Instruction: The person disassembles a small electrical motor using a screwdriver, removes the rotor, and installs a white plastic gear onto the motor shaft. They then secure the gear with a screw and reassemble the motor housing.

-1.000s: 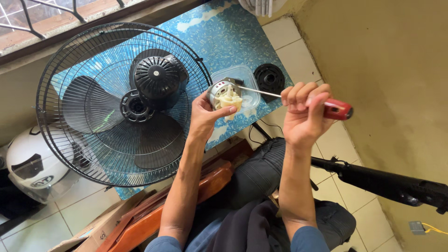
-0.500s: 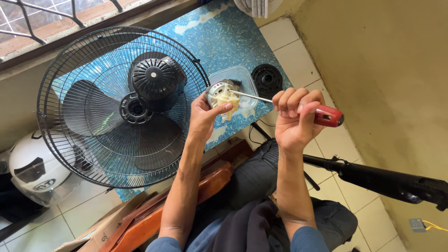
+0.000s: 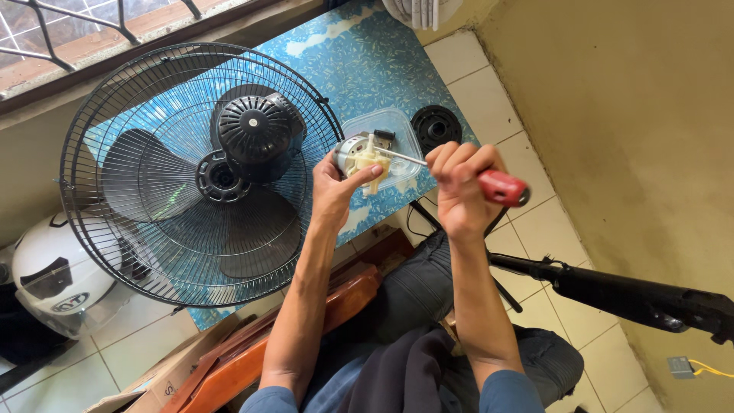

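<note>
Two hands work close together above a blue patterned mat: the left hand is clamped around a small fan motor, metal-bodied with a cream plastic piece on its face, while the right hand grips the red handle of a screwdriver whose thin steel shaft meets the motor. That motor looks dense, rigid and smooth, best held around its round body. Beneath sits a clear plastic tub; beside it lie a black wire fan guard, grey blades and a ribbed black housing.
</note>
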